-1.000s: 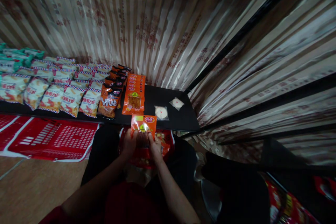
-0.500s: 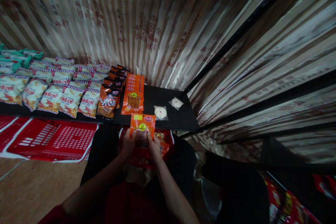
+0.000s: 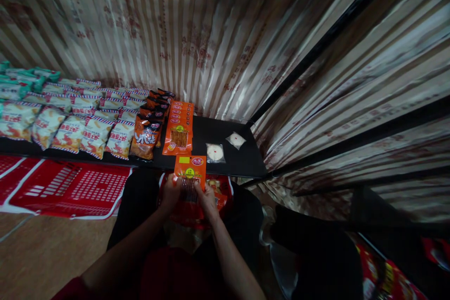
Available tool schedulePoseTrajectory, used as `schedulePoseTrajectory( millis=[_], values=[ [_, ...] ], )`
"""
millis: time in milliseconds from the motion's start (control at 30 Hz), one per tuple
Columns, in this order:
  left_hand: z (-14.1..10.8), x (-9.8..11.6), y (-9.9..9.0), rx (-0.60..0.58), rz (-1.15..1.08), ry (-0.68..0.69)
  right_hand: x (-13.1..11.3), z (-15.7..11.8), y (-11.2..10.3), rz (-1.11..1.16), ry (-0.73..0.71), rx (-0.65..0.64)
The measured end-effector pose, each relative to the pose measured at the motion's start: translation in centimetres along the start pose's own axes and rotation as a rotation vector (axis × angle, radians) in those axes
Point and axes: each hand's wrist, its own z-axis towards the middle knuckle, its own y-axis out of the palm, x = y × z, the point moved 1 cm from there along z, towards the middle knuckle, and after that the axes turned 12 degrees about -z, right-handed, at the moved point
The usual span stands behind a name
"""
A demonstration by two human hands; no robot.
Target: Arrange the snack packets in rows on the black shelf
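An orange snack packet with a clear window is held upright between both hands, above a red basket at my knees. My left hand grips its left edge, thumb on the front. On the opposite edge, my right hand pinches it the same way. More packets lie in the basket, partly hidden by my hands. Just beyond, on the black shelf, lies an overlapping row of matching orange packets. Two round white items in clear wrappers, a nearer one and a farther one, lie to their right.
Dark-and-orange snack bags, several rows of white snack bags and green packets fill the shelf leftward. Red baskets stand below. A striped curtain and black metal bars close off the back and right.
The held packet has shifted very slightly left and tilted a little, with both hands still on it. The view has moved slightly; the shelf goods stay as they were.
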Motion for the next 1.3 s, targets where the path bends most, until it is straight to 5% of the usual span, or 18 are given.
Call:
schedulePoseTrajectory(
  millis=[267, 867, 1300],
  values=[
    [0.1, -0.5, 0.3, 0.067, -0.051, 0.05, -0.8, -0.4, 0.5, 0.012, 0.004, 0.036],
    [-1.3, 1.2, 0.0, 0.065, 0.276, 0.344, -0.5, -1.0, 1.7, 0.003, -0.022, 0.055],
    [-1.9, 2.7, -0.4, 0.0, 0.101, 0.218, -3.3, -1.8, 3.2, -0.078, -0.087, 0.005]
  ],
)
